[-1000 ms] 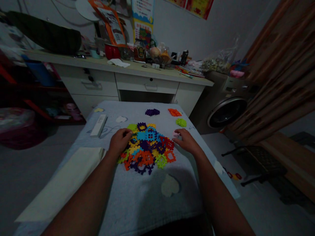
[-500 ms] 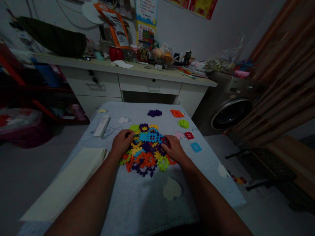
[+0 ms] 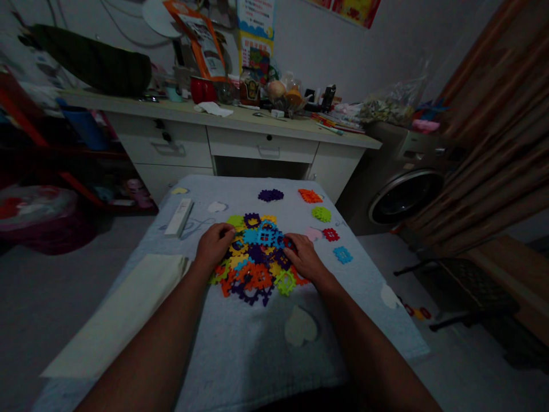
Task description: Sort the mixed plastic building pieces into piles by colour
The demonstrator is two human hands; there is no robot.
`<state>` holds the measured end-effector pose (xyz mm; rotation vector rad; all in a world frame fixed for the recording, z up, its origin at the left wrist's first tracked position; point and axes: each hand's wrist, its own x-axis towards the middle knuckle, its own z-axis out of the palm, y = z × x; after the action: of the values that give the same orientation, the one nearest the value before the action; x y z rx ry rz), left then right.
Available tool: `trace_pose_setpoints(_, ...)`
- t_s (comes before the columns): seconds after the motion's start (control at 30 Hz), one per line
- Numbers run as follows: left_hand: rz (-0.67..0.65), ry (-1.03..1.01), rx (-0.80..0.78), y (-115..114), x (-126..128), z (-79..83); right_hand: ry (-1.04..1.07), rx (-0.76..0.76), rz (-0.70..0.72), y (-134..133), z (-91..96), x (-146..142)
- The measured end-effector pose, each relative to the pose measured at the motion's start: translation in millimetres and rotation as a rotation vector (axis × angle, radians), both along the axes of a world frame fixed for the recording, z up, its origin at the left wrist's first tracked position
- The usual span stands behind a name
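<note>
A pile of colourful interlocking plastic pieces (image 3: 257, 264) lies in the middle of a table covered by a pale blue cloth (image 3: 240, 349). My left hand (image 3: 215, 247) rests on the pile's left edge with its fingers curled down onto the pieces. At the pile's right edge, my right hand (image 3: 306, 258) has its fingertips closed around a red piece (image 3: 288, 244). Single pieces lie apart on the cloth: purple (image 3: 270, 195), orange (image 3: 309, 196), green (image 3: 321, 214), pink (image 3: 314, 233), red (image 3: 330, 234) and blue (image 3: 343, 254).
A white box (image 3: 179, 217) and a folded cream sheet (image 3: 124, 312) lie on the table's left side. Behind stands a cluttered desk with drawers (image 3: 257, 150). A washing machine (image 3: 403, 191) and a brown curtain (image 3: 497, 114) are on the right.
My right hand has come back left from the table's right side to the pile, and a red and a blue piece now show where it was. My left hand has stayed put.
</note>
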<state>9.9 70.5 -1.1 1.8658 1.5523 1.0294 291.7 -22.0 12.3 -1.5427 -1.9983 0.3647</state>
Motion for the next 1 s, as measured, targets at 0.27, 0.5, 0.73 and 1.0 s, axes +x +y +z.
trace_pose_setpoints(0.27, 0.008, 0.001, 0.009, 3, 0, -4.0, 0.101, 0.058, -0.024, 1, -2.4, 3)
trace_pose_setpoints(0.5, -0.001, 0.002, 0.019, 3, 0, -1.0, 0.176, 0.075, -0.105, 2, -4.1, 6)
trace_pose_setpoints(0.73, 0.009, 0.012, 0.018, 4, 0, -3.4, 0.236, 0.026, -0.134, 1, -4.5, 14)
trace_pose_setpoints(1.0, 0.001, 0.017, 0.026, 3, 0, -2.6, 0.35, 0.019, -0.18, 2, 0.3, 29)
